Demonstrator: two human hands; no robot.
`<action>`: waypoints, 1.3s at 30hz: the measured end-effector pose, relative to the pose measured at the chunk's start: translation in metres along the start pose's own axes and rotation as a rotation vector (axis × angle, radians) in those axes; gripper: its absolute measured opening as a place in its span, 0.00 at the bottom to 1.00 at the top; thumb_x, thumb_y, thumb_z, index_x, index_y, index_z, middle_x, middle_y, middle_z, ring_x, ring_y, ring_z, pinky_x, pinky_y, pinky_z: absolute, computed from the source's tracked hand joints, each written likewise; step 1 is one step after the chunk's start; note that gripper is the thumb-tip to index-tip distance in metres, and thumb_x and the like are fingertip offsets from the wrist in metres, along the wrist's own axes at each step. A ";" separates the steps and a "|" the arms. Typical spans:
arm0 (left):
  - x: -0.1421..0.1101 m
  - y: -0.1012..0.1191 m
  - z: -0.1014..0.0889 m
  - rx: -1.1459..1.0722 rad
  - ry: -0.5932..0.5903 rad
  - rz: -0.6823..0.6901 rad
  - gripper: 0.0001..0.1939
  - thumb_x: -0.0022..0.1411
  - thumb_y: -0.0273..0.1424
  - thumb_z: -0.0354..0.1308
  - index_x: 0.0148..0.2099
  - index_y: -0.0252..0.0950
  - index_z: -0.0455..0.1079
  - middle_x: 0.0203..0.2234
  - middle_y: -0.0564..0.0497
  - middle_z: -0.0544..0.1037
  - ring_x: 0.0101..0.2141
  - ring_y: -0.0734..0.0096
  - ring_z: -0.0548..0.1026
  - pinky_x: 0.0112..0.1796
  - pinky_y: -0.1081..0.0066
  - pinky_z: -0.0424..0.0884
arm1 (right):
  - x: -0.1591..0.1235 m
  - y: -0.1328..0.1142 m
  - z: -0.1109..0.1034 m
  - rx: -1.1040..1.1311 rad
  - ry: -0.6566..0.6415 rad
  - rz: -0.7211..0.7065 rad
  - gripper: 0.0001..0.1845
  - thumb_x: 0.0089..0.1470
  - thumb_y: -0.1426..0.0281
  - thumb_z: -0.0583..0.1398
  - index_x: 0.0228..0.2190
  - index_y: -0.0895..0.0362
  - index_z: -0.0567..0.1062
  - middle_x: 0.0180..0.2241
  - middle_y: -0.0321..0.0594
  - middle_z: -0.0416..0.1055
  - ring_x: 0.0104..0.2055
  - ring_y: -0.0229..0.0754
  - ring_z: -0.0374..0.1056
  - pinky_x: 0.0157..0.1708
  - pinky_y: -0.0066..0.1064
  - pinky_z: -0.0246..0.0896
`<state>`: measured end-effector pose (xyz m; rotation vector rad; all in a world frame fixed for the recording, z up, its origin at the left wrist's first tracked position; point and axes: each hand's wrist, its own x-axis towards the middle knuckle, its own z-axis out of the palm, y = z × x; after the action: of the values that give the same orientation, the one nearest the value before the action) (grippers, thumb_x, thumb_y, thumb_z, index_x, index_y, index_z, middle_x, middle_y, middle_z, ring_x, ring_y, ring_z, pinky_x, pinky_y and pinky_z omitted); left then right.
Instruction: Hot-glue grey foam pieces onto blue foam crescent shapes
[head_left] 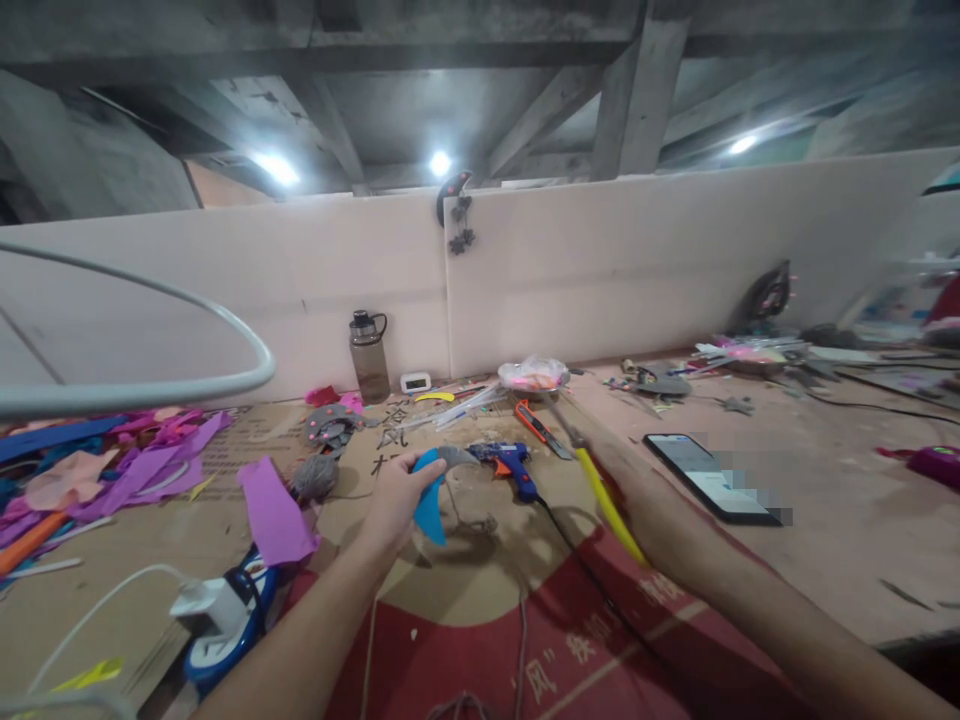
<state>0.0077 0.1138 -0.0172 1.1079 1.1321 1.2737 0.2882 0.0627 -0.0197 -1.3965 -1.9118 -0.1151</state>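
Observation:
My left hand (405, 492) is closed, thumb and fingers pinching a curved blue strip (430, 515) that looks like felt. A grey curved piece (459, 457) extends from the same fingers toward the blue hot glue gun (516, 468), which lies on the cardboard. My right hand (637, 490), partly blurred, is wrapped round a yellow-handled tool (607, 508) whose dark metal end points away from me; its exact kind is unclear. Just beyond lies an orange utility knife (541, 430). Grey yarn (476, 524) hangs or lies below the left hand.
Coloured felt scraps (150, 470) cover the left side, near a blue power strip (225, 645) with a white plug. A water bottle (370, 360) and small clock (415, 383) stand at the back. The phone (709, 480) lies right. The glue gun's black cord (581, 570) crosses the cardboard.

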 end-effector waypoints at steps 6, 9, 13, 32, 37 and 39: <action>0.001 0.001 -0.001 -0.012 0.000 -0.034 0.15 0.39 0.34 0.67 0.31 0.32 0.74 0.20 0.54 0.73 0.20 0.78 0.66 0.24 0.76 0.61 | 0.027 -0.044 0.030 0.059 -0.111 -0.167 0.30 0.47 0.73 0.55 0.54 0.54 0.61 0.43 0.46 0.67 0.41 0.45 0.65 0.39 0.34 0.63; 0.001 0.000 -0.002 -0.018 -0.010 0.001 0.12 0.41 0.33 0.65 0.30 0.32 0.74 0.19 0.55 0.72 0.20 0.79 0.66 0.25 0.77 0.60 | 0.026 -0.050 0.046 -0.029 -0.142 -0.211 0.25 0.49 0.70 0.56 0.51 0.54 0.65 0.39 0.44 0.68 0.39 0.44 0.65 0.37 0.33 0.62; 0.001 0.000 -0.002 -0.010 -0.019 0.022 0.11 0.42 0.32 0.64 0.30 0.33 0.74 0.20 0.54 0.73 0.21 0.78 0.67 0.26 0.77 0.61 | 0.016 -0.039 0.059 -0.133 -0.184 -0.248 0.25 0.50 0.69 0.57 0.51 0.54 0.66 0.39 0.44 0.69 0.39 0.45 0.65 0.36 0.33 0.61; -0.002 -0.001 0.003 0.017 -0.031 0.015 0.14 0.40 0.34 0.67 0.32 0.33 0.75 0.21 0.54 0.74 0.22 0.76 0.68 0.26 0.76 0.62 | 0.011 -0.029 0.062 -0.240 -0.170 -0.308 0.26 0.53 0.69 0.53 0.55 0.55 0.63 0.40 0.48 0.70 0.40 0.45 0.67 0.39 0.32 0.61; -0.001 -0.002 0.002 -0.006 -0.060 0.002 0.14 0.40 0.34 0.67 0.32 0.34 0.75 0.24 0.53 0.76 0.24 0.76 0.69 0.29 0.75 0.64 | 0.011 -0.030 0.060 -0.267 -0.163 -0.311 0.26 0.53 0.68 0.53 0.55 0.54 0.63 0.40 0.47 0.70 0.39 0.45 0.67 0.39 0.32 0.60; 0.000 -0.004 0.000 0.027 -0.063 0.023 0.13 0.42 0.34 0.66 0.32 0.33 0.75 0.23 0.53 0.75 0.23 0.75 0.69 0.29 0.75 0.64 | 0.012 -0.032 0.058 -0.273 -0.167 -0.310 0.26 0.53 0.69 0.53 0.55 0.54 0.63 0.39 0.47 0.71 0.39 0.45 0.67 0.38 0.32 0.60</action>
<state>0.0087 0.1138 -0.0210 1.1761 1.0950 1.2365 0.2299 0.0873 -0.0433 -1.3030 -2.3127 -0.4352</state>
